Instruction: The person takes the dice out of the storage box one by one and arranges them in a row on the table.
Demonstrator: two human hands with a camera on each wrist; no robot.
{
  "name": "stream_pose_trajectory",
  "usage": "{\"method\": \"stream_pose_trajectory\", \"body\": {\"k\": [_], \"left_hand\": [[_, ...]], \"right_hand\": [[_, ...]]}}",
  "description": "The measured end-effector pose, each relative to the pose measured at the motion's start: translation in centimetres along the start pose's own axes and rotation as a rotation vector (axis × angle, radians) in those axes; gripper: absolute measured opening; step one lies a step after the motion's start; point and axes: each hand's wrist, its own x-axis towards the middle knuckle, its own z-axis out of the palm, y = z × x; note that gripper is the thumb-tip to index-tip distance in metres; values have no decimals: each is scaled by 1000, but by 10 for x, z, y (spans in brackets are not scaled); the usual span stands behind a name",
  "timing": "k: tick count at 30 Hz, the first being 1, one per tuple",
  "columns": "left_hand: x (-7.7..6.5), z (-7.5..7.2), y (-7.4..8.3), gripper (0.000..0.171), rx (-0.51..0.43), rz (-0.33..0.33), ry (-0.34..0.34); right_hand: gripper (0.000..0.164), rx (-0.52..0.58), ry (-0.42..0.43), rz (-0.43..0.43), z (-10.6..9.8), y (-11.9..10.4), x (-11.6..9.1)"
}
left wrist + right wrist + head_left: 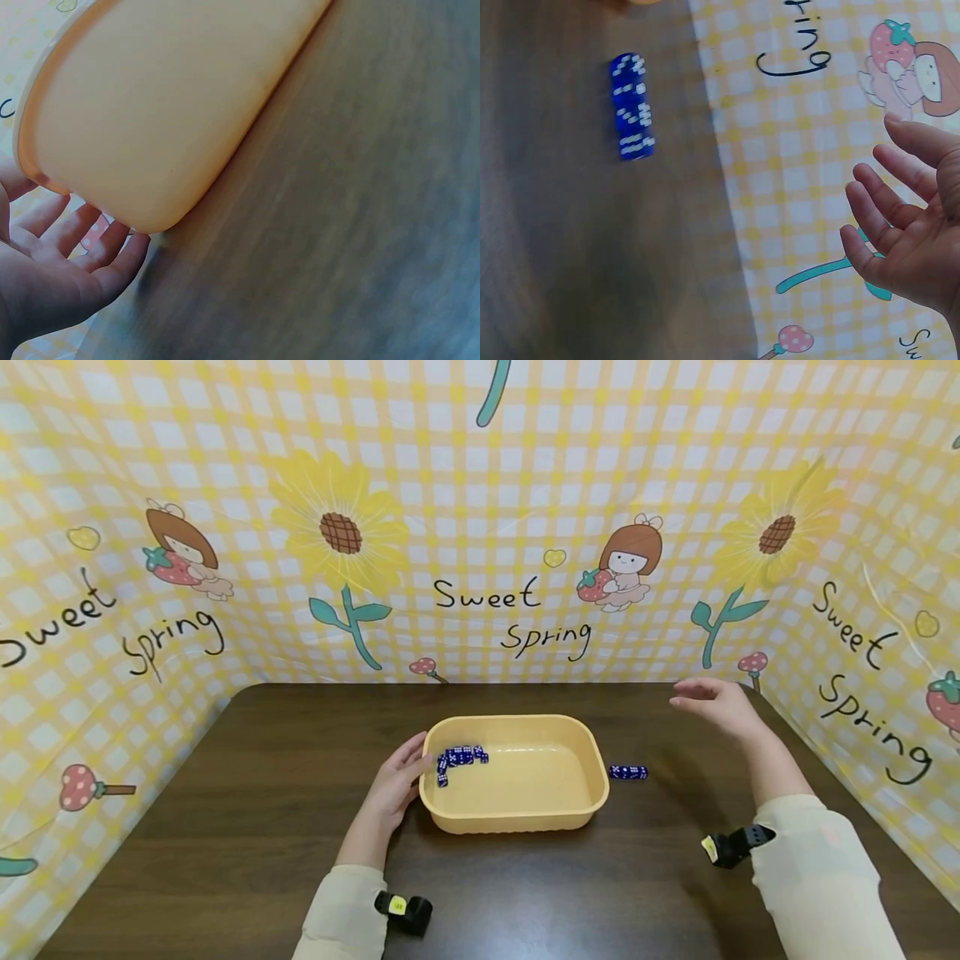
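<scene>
A yellow plastic tub [517, 822] sits at the middle of the table. Several blue dice [459, 756] with white pips lie at its left end inside. My left hand [397, 781] holds the tub's left end, thumb over the rim and fingers against the outer wall; the left wrist view shows these fingertips [139, 244] at the wall. Just outside the tub's right end, more blue dice [628, 772] stand in a straight row, also plain in the right wrist view [632, 106]. My right hand [716, 706] hovers beyond and right of that row, fingers loosely extended, holding nothing.
The dark wooden table [517, 893] extends around the tub. A yellow checked cloth [480, 510] with printed flowers and figures hangs behind and along both sides. Each sleeve carries a black wrist camera [405, 910].
</scene>
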Motion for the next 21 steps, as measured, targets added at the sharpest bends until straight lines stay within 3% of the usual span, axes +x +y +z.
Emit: {"method": "stream_pose_trajectory", "body": {"k": [21], "left_hand": [[0, 0, -1, 47, -9, 1, -3]], "right_hand": [[45, 181, 2, -22, 28, -37, 28]]}}
